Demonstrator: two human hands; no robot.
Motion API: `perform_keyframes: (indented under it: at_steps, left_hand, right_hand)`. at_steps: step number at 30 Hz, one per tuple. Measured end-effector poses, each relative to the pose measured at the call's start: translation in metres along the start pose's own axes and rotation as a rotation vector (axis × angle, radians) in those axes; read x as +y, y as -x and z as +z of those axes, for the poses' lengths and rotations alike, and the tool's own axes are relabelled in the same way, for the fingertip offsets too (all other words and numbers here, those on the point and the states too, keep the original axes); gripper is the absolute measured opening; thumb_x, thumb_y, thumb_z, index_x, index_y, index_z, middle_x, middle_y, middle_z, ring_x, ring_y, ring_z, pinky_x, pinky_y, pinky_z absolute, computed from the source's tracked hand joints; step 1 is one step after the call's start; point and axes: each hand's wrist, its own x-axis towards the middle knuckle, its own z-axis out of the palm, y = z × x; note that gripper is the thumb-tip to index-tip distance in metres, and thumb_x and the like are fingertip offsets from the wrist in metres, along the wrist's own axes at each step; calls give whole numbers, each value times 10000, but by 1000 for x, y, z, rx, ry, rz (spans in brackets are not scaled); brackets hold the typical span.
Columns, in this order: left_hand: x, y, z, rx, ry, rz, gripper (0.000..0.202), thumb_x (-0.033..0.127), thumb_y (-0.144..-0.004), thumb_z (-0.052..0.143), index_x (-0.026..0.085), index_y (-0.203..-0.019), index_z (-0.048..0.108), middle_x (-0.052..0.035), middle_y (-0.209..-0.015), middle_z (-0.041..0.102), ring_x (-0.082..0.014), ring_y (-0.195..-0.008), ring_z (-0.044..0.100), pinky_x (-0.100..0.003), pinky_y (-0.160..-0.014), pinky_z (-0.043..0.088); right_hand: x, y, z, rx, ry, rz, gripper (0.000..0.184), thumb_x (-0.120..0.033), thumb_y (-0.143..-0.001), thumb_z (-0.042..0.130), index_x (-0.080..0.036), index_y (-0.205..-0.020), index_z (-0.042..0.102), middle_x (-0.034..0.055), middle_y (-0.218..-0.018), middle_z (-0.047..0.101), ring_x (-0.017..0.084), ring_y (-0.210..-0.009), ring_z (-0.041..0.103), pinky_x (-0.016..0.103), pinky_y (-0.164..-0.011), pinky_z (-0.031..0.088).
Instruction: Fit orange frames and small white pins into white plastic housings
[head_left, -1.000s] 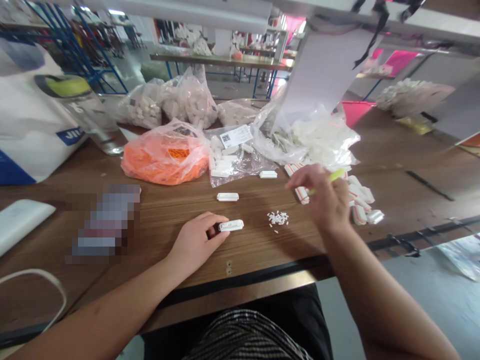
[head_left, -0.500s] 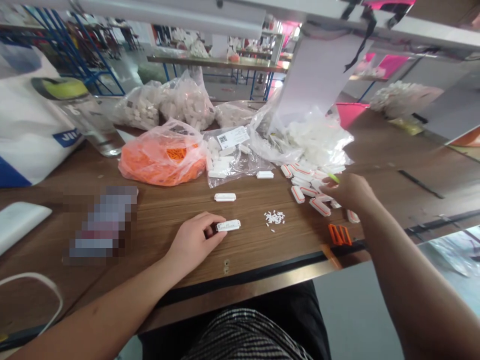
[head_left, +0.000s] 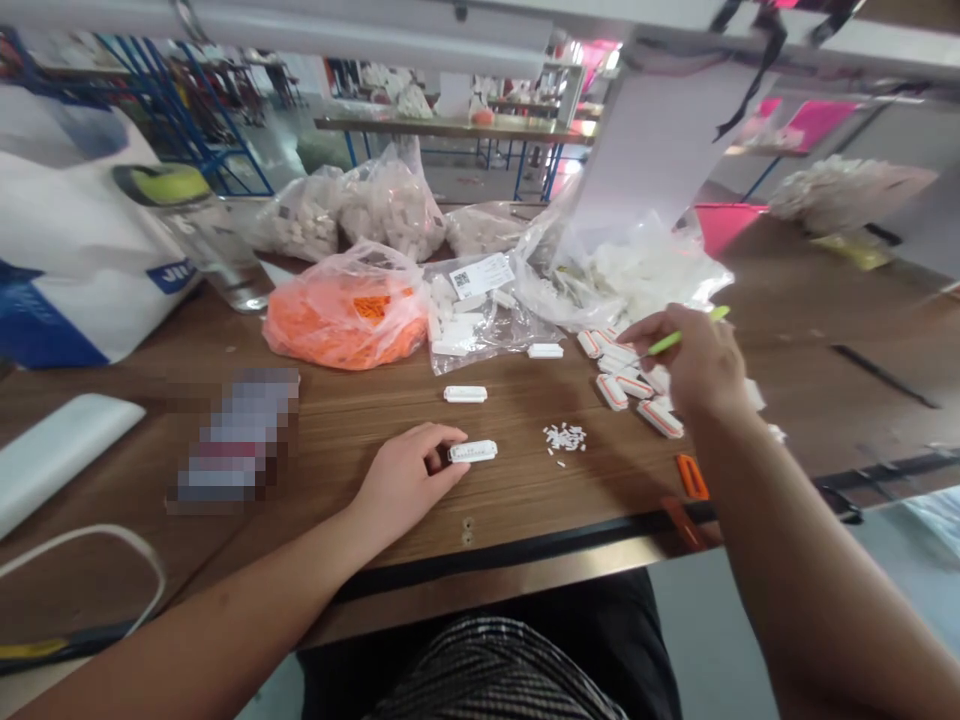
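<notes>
My left hand (head_left: 409, 475) rests on the wooden table (head_left: 525, 500) and pinches a small white plastic housing (head_left: 472, 451) between thumb and fingers. My right hand (head_left: 686, 360) is raised over a heap of white pieces with orange seals (head_left: 626, 375) and grips yellow-green tweezers (head_left: 679, 337), tips pointing left. A little pile of tiny white bits (head_left: 564, 437) lies between the two hands. A second white housing (head_left: 465, 394) lies just beyond the held one, and a third (head_left: 545, 350) farther back.
An orange-filled plastic bag (head_left: 345, 315), clear bags of white parts (head_left: 375, 205) and a crumpled white bag (head_left: 637, 270) line the back. A water bottle (head_left: 202, 235) and a white-blue bag (head_left: 67, 260) stand at left. Orange seals (head_left: 690, 475) lie near the table's front edge.
My right hand went right and down to the pieces with orange seals, then lifted back with the tweezers. The left hand has kept hold of the white housing.
</notes>
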Motion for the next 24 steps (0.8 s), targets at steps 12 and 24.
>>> perform_keyframes:
  at_steps: [12,24]
  left_hand:
    - [7,3,0,-6,36,-6,99,243,-761,696,210,-852,675,43,-630,576,-112,-549,504,-246,-562,385]
    - [9,4,1,0,29,-33,117,243,-737,714,225,-849,684,46,-612,579,-119,-552,521,-254,-565,398]
  right_hand:
    - [6,61,102,-655,-516,148,450,-594,-759,619,-153,-670,635,47,-575,672,114,-447,588,213,-389,414]
    - [5,68,104,-597,-510,144,473,-615,-765,602,-157,-648,629,45,-543,660,118,-436,583,215,-374,419]
